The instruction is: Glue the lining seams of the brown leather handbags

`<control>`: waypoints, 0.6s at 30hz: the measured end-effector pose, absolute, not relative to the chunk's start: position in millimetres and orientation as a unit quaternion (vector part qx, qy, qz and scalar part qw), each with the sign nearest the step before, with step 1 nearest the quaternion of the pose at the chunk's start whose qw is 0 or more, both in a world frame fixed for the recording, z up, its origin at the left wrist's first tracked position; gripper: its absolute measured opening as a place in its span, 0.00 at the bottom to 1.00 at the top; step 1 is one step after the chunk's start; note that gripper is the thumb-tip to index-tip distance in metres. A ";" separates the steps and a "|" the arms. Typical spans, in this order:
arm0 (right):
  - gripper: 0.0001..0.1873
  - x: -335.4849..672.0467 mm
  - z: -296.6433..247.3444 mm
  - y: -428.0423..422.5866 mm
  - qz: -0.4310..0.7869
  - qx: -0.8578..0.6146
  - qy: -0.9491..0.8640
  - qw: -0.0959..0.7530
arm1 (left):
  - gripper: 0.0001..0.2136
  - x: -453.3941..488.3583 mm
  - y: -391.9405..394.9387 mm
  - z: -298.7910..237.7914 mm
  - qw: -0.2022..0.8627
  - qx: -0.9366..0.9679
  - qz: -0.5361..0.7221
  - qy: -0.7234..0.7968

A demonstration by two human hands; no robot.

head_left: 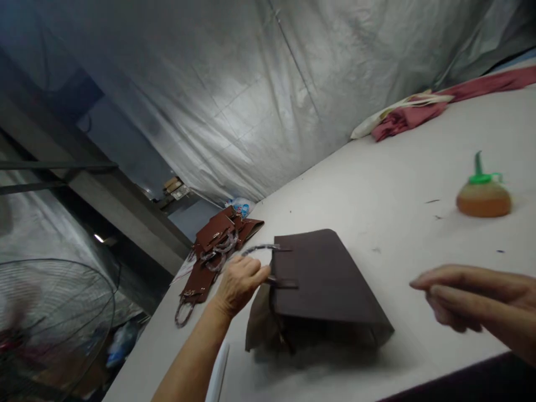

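A dark brown handbag point(322, 273) lies tipped on its side on the white table, its handle end toward the left. My left hand point(243, 282) is closed round one of its handles, which has a clear plastic wrap. Below the bag's opening hangs a brown flap, and its underside is in shadow. To the right of the bag, apart from it, my right hand point(473, 296) hovers with fingers bent and thumb near the forefinger. No object shows in the right hand, and it is slightly blurred.
Several reddish-brown bag pieces with wrapped handles point(215, 240) are piled at the left. A squeeze bottle point(483, 198) with a green spout holds orange liquid. Pink cloth point(410, 118) lies along the back edge by a silver sheet point(268, 95). A fan point(54, 324) stands left.
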State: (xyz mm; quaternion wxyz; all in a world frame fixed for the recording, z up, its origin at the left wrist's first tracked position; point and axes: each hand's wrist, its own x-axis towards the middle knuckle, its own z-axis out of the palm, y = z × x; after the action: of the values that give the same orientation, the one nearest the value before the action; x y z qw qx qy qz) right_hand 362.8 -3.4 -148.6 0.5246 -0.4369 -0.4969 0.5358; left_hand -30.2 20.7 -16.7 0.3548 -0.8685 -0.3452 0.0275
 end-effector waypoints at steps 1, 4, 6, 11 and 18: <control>0.21 367.9 -134.7 5.0 0.512 -0.433 -0.549 0.498 | 0.12 -25.6 18.1 -23.4 0.362 -0.873 0.009 -0.326; 0.26 370.3 -107.3 38.6 0.452 -0.440 -0.630 0.452 | 0.10 -17.4 11.4 -44.3 0.365 -0.875 -0.043 -0.315; 0.28 365.7 -102.4 58.2 0.428 -0.435 -0.661 0.437 | 0.09 -17.5 7.6 -55.2 0.360 -0.875 -0.044 -0.320; 0.28 353.9 -111.7 71.1 0.416 -0.425 -0.689 0.414 | 0.11 -22.4 -5.3 -64.9 0.234 -0.865 0.107 -0.432; 0.23 345.9 -121.4 60.7 0.400 -0.427 -0.694 0.420 | 0.16 -0.1 -14.1 -65.6 -0.041 -0.744 0.150 -0.650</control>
State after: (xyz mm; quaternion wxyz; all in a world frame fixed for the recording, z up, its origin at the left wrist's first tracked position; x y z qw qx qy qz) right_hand 345.9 60.7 -121.4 0.4203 -0.4265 -0.6937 0.4003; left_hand -0.1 -14.1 -65.6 -0.0405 -0.7441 -0.6499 0.1496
